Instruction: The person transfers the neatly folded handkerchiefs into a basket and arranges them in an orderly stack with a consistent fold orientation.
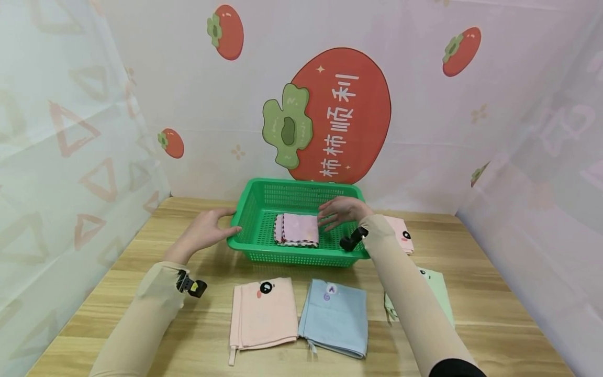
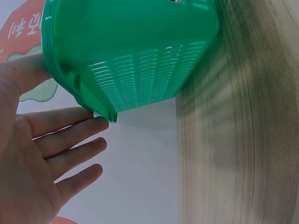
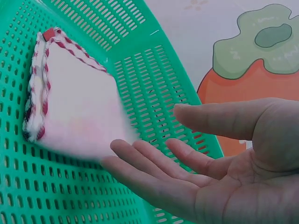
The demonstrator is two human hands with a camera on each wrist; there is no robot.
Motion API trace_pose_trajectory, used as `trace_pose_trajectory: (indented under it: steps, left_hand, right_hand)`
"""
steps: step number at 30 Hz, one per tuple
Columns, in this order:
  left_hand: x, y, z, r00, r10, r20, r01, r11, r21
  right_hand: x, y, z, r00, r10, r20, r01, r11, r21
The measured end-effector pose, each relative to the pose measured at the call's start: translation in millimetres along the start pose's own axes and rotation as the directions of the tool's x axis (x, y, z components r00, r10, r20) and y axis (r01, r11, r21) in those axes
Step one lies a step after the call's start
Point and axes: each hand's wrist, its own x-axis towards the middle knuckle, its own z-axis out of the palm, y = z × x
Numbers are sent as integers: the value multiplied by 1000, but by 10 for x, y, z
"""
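A green plastic basket (image 1: pixel 301 256) stands on the table, and a folded lilac towel (image 1: pixel 300 229) with a checked edge lies in it. At the basket's left rim is my left hand (image 1: pixel 207 230), its thumb reaching over the rim. In the left wrist view the fingers (image 2: pixel 70 135) are straight, their tips close to the rim. My right hand (image 1: pixel 344 209) hovers inside the basket, right of the lilac towel. The right wrist view has its fingers (image 3: pixel 149 184) spread loosely, tips beside the towel (image 3: pixel 79 102), holding nothing. Whether they touch it I cannot tell.
In front of the basket lie a folded pink towel (image 1: pixel 266 317) and a folded blue towel (image 1: pixel 335 319). A green towel (image 1: pixel 438 290) and another pink towel (image 1: pixel 400 233) lie to the right, partly behind my right arm. A printed curtain (image 1: pixel 198 78) hangs behind the table.
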Motion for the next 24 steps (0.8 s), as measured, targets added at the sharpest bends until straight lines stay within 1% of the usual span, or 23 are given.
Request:
trace_pose_trajectory:
  steps: [6,11,24]
  left_hand:
    - [-2,16,1,1000,2,-2,-2,1000,0]
    - [-2,16,9,1000,4,-6,-5,1000,-6]
    - [-11,20,1,1000,9,-4,-9,1000,-8]
  right_hand:
    - [9,8,-24,1000,4,-10,-4,1000,11]
    - [4,25,-61,1000,-6,-23,5,1000,-2]
    - [-134,42,-102,994,-57,-90,57,998,-5]
